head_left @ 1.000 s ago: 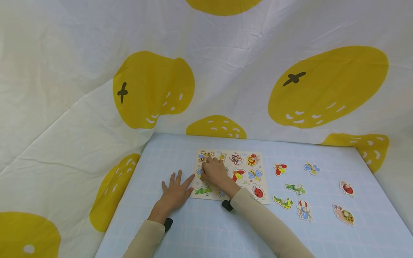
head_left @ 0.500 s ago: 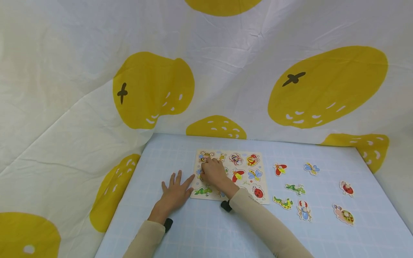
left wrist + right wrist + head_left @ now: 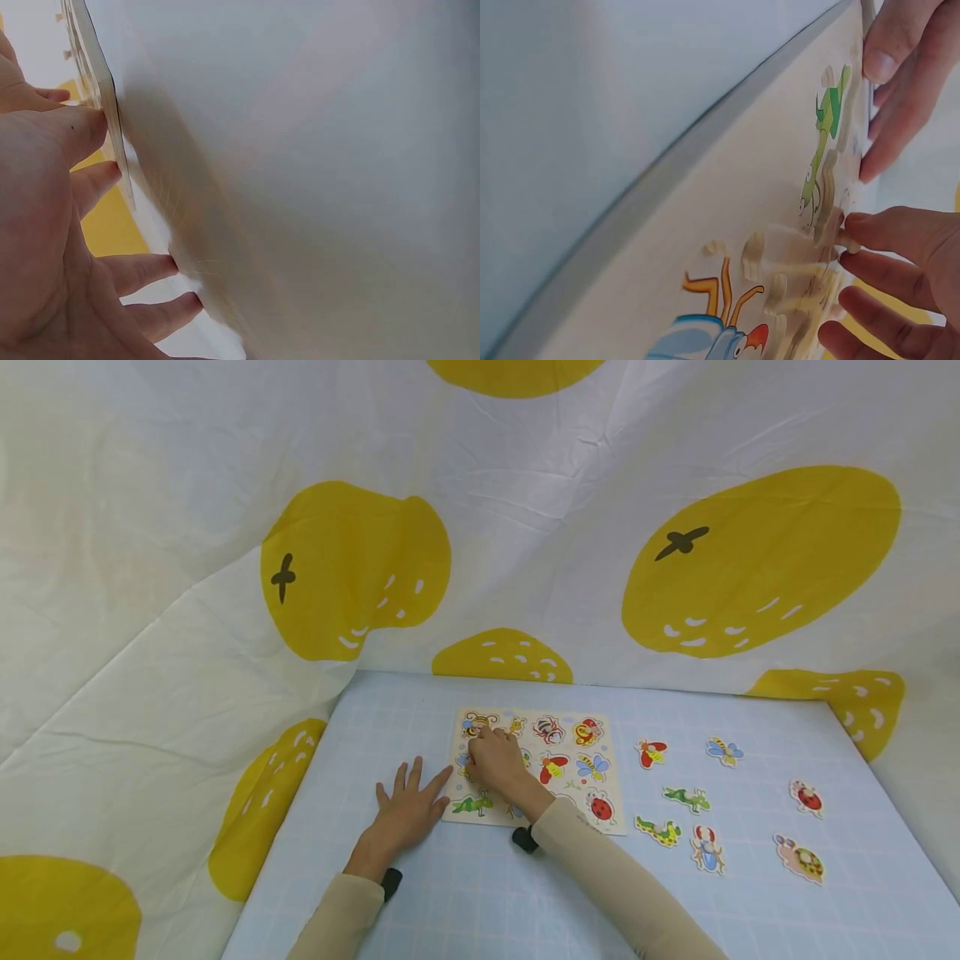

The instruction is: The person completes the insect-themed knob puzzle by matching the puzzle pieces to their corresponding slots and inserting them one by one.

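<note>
A wooden insect puzzle board (image 3: 581, 790) lies on the table, with insect pictures in several cutouts. My right hand (image 3: 501, 766) reaches over its left part. In the right wrist view, its thumb and index finger pinch the small peg of a puzzle piece (image 3: 847, 240), close beside the green grasshopper picture (image 3: 824, 131). The hand hides most of that piece, so its picture cannot be told. My left hand (image 3: 405, 814) rests on the table with fingers spread. Its thumb and index fingertip touch the board's left edge (image 3: 111, 120).
Loose puzzle pieces lie right of the board: a red-winged insect (image 3: 652, 753), a blue-winged one (image 3: 724, 752), a grasshopper (image 3: 686, 799), a caterpillar (image 3: 657, 832), a blue beetle (image 3: 707, 850), a ladybug (image 3: 806, 798) and a snail (image 3: 799, 859). A fruit-print cloth (image 3: 525, 568) hangs behind.
My right wrist and forearm have shifted very slightly left, while the fingertips stay at the same place on the board. The left hand and loose pieces have not moved.
</note>
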`<state>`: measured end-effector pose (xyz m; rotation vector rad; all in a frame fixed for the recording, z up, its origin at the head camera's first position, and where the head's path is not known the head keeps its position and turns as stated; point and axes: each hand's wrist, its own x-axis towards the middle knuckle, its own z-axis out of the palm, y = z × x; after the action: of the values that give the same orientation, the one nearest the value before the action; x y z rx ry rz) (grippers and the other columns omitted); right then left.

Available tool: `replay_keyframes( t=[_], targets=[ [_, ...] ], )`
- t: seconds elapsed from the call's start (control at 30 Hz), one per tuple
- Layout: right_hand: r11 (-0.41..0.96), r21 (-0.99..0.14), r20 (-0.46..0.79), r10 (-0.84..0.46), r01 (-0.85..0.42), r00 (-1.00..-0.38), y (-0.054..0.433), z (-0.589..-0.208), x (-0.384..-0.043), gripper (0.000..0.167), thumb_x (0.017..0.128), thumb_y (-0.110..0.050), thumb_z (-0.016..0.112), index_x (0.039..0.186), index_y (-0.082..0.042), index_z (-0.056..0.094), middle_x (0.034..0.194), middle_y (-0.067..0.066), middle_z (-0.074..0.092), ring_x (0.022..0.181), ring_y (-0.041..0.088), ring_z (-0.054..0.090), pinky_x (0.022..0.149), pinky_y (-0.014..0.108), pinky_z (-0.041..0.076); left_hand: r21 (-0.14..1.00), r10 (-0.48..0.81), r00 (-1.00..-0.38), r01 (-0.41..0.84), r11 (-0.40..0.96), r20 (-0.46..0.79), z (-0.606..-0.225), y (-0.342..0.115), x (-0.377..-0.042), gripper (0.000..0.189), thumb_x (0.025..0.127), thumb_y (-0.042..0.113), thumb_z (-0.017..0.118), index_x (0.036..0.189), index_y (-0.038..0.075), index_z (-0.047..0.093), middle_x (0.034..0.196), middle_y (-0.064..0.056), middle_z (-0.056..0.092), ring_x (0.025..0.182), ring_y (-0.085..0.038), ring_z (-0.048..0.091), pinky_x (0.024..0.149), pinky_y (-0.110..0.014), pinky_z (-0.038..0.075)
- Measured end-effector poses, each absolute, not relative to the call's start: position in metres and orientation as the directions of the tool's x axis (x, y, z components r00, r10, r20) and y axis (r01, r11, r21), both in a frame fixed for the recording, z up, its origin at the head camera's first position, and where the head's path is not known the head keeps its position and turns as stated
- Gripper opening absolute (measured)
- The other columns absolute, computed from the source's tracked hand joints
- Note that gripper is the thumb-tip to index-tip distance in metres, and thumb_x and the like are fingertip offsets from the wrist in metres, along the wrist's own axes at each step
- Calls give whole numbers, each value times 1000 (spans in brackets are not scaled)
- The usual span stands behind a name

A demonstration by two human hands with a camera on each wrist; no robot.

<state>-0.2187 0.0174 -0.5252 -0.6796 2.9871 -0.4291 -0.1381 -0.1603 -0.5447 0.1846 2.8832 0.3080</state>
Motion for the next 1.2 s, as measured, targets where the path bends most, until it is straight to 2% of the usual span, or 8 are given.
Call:
replay_keyframes(
  t=[0.3,0.37,0.5,0.6,0.73,0.87,1.03,1.2],
  targets=[
    [859,-301,10,-431,-413,-902,20,-523,-217,18,90,-24,72,74,-18,65,96,2,58,86,21,50,89,47,45,226,152,-965,102,969,-216,-546,-161,-139,55,104,45,50,156,34,37,163,-23,17,147,-50,9,103,-81,10],
    [856,-320,12,-424,-406,-905,22,-521,-216,16,90,-24,72,77,-17,67,97,2,59,87,22,50,88,47,44,225,149,-964,98,970,-220,-547,-160,-139,55,104,46,49,156,34,36,163,-23,16,147,-50,8,103,-81,9],
    [855,-338,40,-405,-394,-913,30,-518,-214,12,90,-28,76,91,-17,73,102,2,63,94,24,56,91,49,45,220,141,-965,92,971,-221,-547,-160,-139,55,104,46,49,156,34,36,163,-23,16,147,-50,8,104,-81,9],
    [851,-341,85,-397,-401,-914,39,-514,-211,14,89,-29,77,95,-17,75,100,2,65,95,24,59,84,47,48,220,140,-965,90,971,-224,-548,-159,-140,56,104,46,49,156,34,35,163,-22,15,147,-50,8,104,-81,8],
    [832,-362,148,-395,-421,-907,51,-506,-206,13,88,-26,77,94,-15,75,96,3,65,90,24,61,75,43,48,222,141,-962,89,971,-232,-548,-160,-140,56,104,47,48,157,34,34,164,-22,14,148,-50,6,104,-80,7],
    [800,-392,212,-402,-455,-891,64,-500,-200,13,88,-22,78,95,-11,75,93,6,65,84,25,62,72,42,50,221,142,-961,90,971,-235,-549,-160,-139,56,104,47,48,157,35,33,164,-22,13,148,-49,6,105,-80,7],
    [781,-409,266,-392,-471,-881,77,-496,-193,13,88,-21,78,95,-10,75,88,4,64,76,20,58,67,37,48,226,149,-962,96,969,-228,-547,-160,-138,56,104,46,48,157,33,34,164,-23,14,148,-50,7,105,-80,8],
    [769,-434,296,-370,-469,-881,90,-492,-185,15,87,-21,79,96,-10,74,91,4,66,79,20,58,67,38,47,234,154,-963,100,967,-223,-543,-160,-136,55,104,45,49,157,32,36,163,-23,16,147,-50,8,104,-80,9]
  ],
)
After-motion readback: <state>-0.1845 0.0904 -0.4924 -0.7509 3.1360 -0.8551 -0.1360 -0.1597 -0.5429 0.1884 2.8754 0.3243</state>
